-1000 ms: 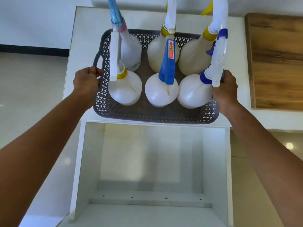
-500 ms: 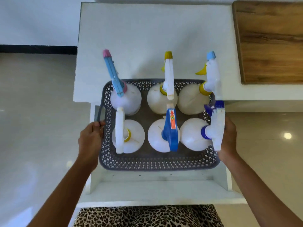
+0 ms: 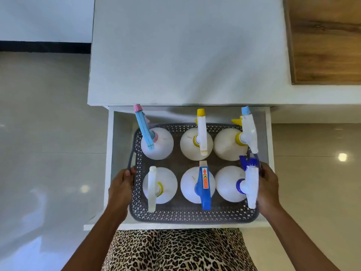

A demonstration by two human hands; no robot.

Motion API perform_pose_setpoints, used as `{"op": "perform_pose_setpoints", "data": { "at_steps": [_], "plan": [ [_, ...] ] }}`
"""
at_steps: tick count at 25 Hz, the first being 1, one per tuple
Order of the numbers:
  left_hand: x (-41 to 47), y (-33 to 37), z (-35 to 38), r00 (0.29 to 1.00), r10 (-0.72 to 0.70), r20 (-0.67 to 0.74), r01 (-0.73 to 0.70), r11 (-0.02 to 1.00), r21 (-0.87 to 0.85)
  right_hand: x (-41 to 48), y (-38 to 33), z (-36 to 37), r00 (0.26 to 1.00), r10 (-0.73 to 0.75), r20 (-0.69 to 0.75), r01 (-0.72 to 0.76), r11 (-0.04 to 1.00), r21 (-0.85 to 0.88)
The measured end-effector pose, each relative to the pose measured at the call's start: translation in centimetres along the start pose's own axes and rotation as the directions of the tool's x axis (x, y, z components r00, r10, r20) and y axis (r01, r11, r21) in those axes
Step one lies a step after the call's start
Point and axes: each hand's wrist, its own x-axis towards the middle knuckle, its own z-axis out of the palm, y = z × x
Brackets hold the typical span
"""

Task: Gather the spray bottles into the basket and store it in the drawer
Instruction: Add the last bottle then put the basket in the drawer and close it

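A dark grey perforated basket (image 3: pixel 187 215) holds several white spray bottles standing upright in two rows, among them one with a blue trigger (image 3: pixel 203 187) and one with a pink-tipped light-blue nozzle (image 3: pixel 145 132). The basket sits low inside the open white drawer (image 3: pixel 111 153). My left hand (image 3: pixel 121 187) grips the basket's left handle. My right hand (image 3: pixel 268 187) grips its right rim, partly hidden behind a blue-collared sprayer (image 3: pixel 250 184).
The white cabinet top (image 3: pixel 185 51) lies above the drawer. A wooden board (image 3: pixel 324 40) lies at its right. Shiny tiled floor (image 3: pixel 45 133) spreads on both sides. Leopard-print clothing (image 3: pixel 177 251) is just below the drawer front.
The basket with the bottles has come off the cabinet top toward me and down into the open drawer, both hands holding it throughout.
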Motion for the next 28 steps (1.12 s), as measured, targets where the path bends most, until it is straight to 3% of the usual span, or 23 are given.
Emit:
{"op": "perform_pose_setpoints", "data": {
  "at_steps": [4, 9, 15, 20, 25, 28],
  "plan": [
    [3.3, -1.0, 2.1, 0.999, -0.021, 0.047, 0.021, 1.000, -0.007, 2.7, 1.2, 1.7, 0.986, 0.135, 0.098, -0.138, 0.990, 0.018],
    [8.0, -4.2, 5.5, 0.995, -0.086, 0.049, 0.089, 0.995, -0.052, 6.9, 3.2, 4.8, 0.970, 0.215, 0.113, -0.212, 0.977, -0.036],
    [12.3, -8.2, 8.7, 0.982, -0.184, 0.043, 0.185, 0.983, -0.006, 11.1, 6.8, 7.8, 0.965, 0.252, 0.075, -0.228, 0.944, -0.239],
    [13.6, -8.6, 9.8, 0.977, -0.209, -0.047, 0.212, 0.974, 0.077, 12.1, 7.8, 8.6, 0.954, 0.286, 0.089, -0.257, 0.935, -0.244],
    [14.0, -8.2, 10.2, 0.972, -0.234, -0.032, 0.235, 0.969, 0.079, 12.9, 8.4, 9.4, 0.953, 0.296, 0.065, -0.271, 0.929, -0.252],
    [13.6, -7.5, 9.9, 0.974, -0.224, -0.036, 0.226, 0.958, 0.178, 12.8, 8.6, 9.4, 0.947, 0.312, 0.081, -0.281, 0.921, -0.268]
  ]
}}
